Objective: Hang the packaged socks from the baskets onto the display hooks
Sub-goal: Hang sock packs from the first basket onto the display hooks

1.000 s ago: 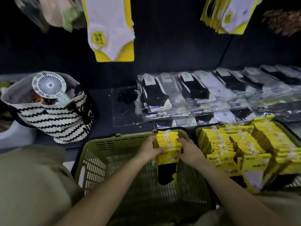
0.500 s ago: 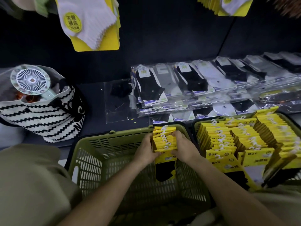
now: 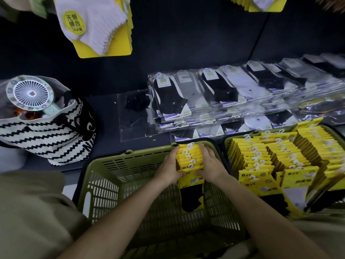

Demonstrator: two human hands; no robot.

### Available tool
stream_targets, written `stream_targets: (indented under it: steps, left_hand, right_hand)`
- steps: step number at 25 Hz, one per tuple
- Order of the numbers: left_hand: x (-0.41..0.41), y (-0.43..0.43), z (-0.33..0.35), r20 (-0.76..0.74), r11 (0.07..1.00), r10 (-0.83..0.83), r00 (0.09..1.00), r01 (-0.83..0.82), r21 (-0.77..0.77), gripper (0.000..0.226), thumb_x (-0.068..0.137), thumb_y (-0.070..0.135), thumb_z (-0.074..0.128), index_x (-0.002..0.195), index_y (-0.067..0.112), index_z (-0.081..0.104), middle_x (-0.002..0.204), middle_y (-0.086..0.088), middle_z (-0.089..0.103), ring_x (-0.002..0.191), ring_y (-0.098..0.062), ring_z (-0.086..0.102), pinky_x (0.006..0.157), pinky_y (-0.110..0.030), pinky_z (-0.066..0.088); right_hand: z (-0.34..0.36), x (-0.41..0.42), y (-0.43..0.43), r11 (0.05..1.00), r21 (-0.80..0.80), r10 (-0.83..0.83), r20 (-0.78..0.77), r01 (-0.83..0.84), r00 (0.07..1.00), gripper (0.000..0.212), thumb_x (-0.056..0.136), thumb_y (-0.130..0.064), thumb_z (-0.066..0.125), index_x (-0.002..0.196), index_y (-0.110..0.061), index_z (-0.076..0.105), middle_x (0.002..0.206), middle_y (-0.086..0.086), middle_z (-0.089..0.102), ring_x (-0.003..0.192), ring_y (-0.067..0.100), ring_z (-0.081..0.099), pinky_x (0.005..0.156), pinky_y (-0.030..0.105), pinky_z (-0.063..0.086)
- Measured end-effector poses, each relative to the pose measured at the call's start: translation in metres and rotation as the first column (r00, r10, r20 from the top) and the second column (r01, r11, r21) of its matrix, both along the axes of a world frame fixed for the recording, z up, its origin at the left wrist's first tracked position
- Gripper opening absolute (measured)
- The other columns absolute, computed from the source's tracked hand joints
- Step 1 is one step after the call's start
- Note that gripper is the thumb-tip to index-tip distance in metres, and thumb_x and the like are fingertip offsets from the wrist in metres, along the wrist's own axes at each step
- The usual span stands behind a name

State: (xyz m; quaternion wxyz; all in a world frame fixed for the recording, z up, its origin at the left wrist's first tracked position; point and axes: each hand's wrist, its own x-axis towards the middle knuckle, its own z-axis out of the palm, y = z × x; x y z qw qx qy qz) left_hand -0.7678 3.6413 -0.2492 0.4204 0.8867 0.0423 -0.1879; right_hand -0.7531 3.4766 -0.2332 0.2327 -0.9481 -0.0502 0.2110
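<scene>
A stack of yellow sock packs [image 3: 189, 157] with white plastic hooks is held over the left green basket [image 3: 112, 165]. My left hand [image 3: 169, 168] grips its left side and my right hand [image 3: 211, 166] grips its right side. A black sock hangs from the front pack. The right green basket [image 3: 226, 141] is full of rows of the same yellow packs [image 3: 270, 159]. Yellow-carded white socks [image 3: 97, 25] hang on the dark display wall at the upper left, and more yellow-carded socks [image 3: 259, 3] hang at the top right.
Clear-bagged black, grey and white socks [image 3: 224, 98] lie in overlapping rows on the dark shelf behind the baskets. A zigzag-striped tote bag [image 3: 48, 135] with a small round fan [image 3: 29, 93] stands at the left. My olive-clad knee [image 3: 31, 212] fills the lower left.
The view has tilted slightly, so the shelf and baskets sit a little differently in frame. Both hands keep their hold on the stack of yellow packs over the left basket.
</scene>
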Motion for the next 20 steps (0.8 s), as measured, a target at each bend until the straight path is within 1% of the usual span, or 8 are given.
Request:
stream_targets:
  steps: [3,6,9,11,14,16,18,20]
  left_hand:
    - [-0.002,-0.002,-0.002,-0.001,0.998,0.033,0.999,-0.033,-0.051,0.089,0.075,0.010,0.074,0.143,0.025,0.019,0.142,-0.003,0.041,0.125,-0.018,0.043,0.093,-0.025,0.035]
    - [-0.006,-0.003,-0.003,0.016,0.993,0.118,0.993,-0.117,-0.005,0.075,0.079,0.014,0.072,0.139,0.016,0.027,0.138,-0.005,0.047,0.122,-0.020,0.050,0.093,-0.028,0.041]
    - [-0.008,-0.005,-0.004,0.067,0.992,0.090,0.994,-0.095,0.077,0.066,0.078,0.017,0.073,0.134,0.013,0.037,0.135,-0.006,0.044,0.120,-0.021,0.049,0.097,-0.030,0.041]
    - [-0.010,-0.006,-0.004,0.053,0.995,0.067,0.996,-0.071,0.075,0.067,0.076,0.019,0.075,0.131,0.014,0.038,0.132,-0.005,0.043,0.115,-0.018,0.049,0.091,-0.026,0.039]
    - [-0.015,-0.002,-0.007,-0.036,0.999,0.020,0.999,-0.019,0.026,0.077,0.070,0.022,0.080,0.130,0.018,0.031,0.128,-0.001,0.047,0.106,-0.011,0.046,0.084,-0.024,0.037]
    - [-0.021,-0.002,-0.010,-0.050,0.999,0.004,0.999,-0.001,0.050,0.082,0.069,0.021,0.080,0.132,0.019,0.028,0.131,0.000,0.048,0.112,-0.015,0.049,0.087,-0.028,0.041]
    - [-0.029,-0.005,-0.014,-0.047,0.996,0.031,0.998,-0.027,0.079,0.076,0.071,0.021,0.078,0.130,0.020,0.031,0.131,0.000,0.049,0.118,-0.019,0.050,0.090,-0.033,0.043]
    - [-0.032,-0.008,-0.013,-0.057,0.991,0.101,0.993,-0.096,0.090,0.061,0.074,0.024,0.076,0.123,0.021,0.039,0.126,-0.001,0.054,0.114,-0.022,0.054,0.087,-0.035,0.045]
  right_hand:
    - [0.002,0.003,-0.001,1.000,-0.003,-0.003,0.040,0.003,0.999,0.094,0.073,-0.019,0.077,0.145,-0.016,0.016,0.150,0.009,0.024,0.126,0.031,0.045,0.094,0.040,0.044]
    - [0.002,0.000,-0.001,0.985,-0.152,0.093,0.056,-0.083,0.994,0.094,0.080,-0.027,0.072,0.148,-0.012,0.010,0.155,0.009,0.015,0.129,0.031,0.043,0.097,0.041,0.044]
    - [0.002,-0.006,0.000,0.968,-0.227,0.129,0.071,-0.110,0.989,0.095,0.083,-0.033,0.068,0.149,-0.009,0.005,0.155,0.011,0.013,0.130,0.031,0.042,0.095,0.039,0.045]
    - [0.002,-0.011,0.001,0.959,-0.262,0.137,0.086,-0.111,0.987,0.096,0.082,-0.036,0.068,0.148,-0.007,0.006,0.153,0.014,0.015,0.128,0.031,0.044,0.093,0.038,0.046]
    - [0.002,-0.016,0.001,0.963,-0.249,0.136,0.129,-0.101,0.982,0.085,0.074,-0.039,0.075,0.137,-0.007,0.026,0.138,0.011,0.034,0.116,0.027,0.053,0.084,0.033,0.047]
    - [0.002,-0.017,0.001,0.968,-0.227,0.141,0.133,-0.109,0.981,0.078,0.070,-0.039,0.078,0.128,-0.013,0.032,0.127,0.006,0.041,0.111,0.025,0.054,0.082,0.033,0.046]
    - [0.000,-0.018,-0.001,0.957,-0.241,0.191,0.111,-0.160,0.975,0.080,0.070,-0.039,0.078,0.131,-0.015,0.032,0.126,0.006,0.041,0.112,0.026,0.053,0.086,0.035,0.046]
    - [-0.001,-0.017,-0.005,0.953,-0.240,0.212,0.087,-0.186,0.973,0.082,0.070,-0.041,0.078,0.134,-0.018,0.032,0.128,0.007,0.040,0.114,0.027,0.050,0.089,0.037,0.045]
